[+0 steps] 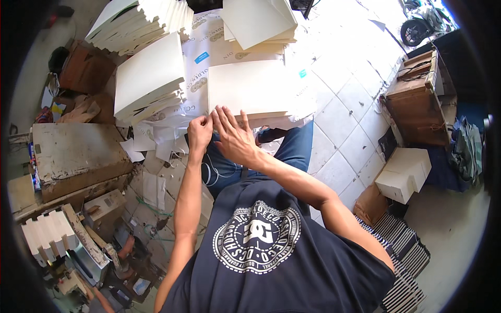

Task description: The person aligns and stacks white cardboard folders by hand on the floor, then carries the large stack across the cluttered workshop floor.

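In front of me lies a cream paper block [246, 87], flat on a table wrapped in printed white paper [194, 62]. At its near left corner my left hand [200, 133] is closed in a pinch; whatever is between the fingertips is hidden. My right hand [236, 136] lies just beside it, fingers stretched out over the block's near edge. Below my left hand, a thin white cord [210, 175] loops over my jeans. To the left stands a stack of cream paper blocks [150, 73], and more loose cream sheets [258, 23] lie behind the block.
Another tall stack of paper blocks [141, 23] rises at the far left. A worn wooden box [78, 151] stands left of me, over scattered paper scraps. On the right are a wooden cabinet [417, 99], a cream carton [403, 175] and black-and-white stacks [404, 245] on the floor.
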The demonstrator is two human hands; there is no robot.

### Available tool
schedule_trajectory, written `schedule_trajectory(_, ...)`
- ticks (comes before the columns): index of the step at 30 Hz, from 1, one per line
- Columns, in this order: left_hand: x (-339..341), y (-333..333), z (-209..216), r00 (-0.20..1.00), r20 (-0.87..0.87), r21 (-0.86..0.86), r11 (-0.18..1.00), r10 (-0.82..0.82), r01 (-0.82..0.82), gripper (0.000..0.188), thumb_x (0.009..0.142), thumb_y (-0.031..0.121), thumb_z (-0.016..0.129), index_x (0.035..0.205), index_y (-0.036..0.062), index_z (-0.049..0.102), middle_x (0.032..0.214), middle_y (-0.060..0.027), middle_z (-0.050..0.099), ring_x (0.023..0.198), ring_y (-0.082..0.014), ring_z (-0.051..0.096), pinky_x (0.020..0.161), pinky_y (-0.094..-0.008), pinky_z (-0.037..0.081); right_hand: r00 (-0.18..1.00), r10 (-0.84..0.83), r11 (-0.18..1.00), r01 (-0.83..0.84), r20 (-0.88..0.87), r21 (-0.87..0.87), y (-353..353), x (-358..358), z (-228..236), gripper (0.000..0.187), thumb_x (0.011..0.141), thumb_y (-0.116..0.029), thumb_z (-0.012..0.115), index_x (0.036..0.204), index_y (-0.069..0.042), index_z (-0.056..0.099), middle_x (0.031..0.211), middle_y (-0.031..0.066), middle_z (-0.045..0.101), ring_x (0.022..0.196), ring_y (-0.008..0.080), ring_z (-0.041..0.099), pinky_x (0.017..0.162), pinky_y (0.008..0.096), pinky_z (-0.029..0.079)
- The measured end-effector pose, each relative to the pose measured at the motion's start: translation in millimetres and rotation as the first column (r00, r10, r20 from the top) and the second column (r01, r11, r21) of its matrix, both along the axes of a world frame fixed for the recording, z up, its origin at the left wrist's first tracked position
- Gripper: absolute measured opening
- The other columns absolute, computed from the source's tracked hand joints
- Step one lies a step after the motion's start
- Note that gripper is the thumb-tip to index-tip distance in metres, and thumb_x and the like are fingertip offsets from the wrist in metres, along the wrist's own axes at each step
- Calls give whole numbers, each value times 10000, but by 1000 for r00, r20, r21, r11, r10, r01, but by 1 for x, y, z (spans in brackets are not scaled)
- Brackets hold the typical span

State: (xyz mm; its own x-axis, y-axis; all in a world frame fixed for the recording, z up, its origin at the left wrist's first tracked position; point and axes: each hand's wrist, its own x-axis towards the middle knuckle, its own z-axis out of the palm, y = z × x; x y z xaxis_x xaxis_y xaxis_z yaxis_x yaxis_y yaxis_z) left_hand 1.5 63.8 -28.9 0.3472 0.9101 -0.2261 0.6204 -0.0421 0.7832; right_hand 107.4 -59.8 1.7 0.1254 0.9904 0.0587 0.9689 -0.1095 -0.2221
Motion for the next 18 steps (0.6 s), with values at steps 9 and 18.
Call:
schedule_trajectory(9,4,-3,33,995,97,-73,997,8,-1,444,862,373,723,680,-29,672,568,-27,593,548,-94,465,533,-298,384,946,-305,950,311,-111,34,-94,98,0,977,781,-550,725,1522,-73,304,1590,111,291,1478,226,255,1118,657,-45)
schedule_trajectory(18,-20,-53,124,856,516,-78,996,11,35,312,975,258,617,810,0,679,568,56,448,531,-36,382,484,-225,293,953,301,911,-279,-26,304,4,121,91,369,791,-84,690,1156,-84,636,1049,117,712,955,280,699,841,421,546)
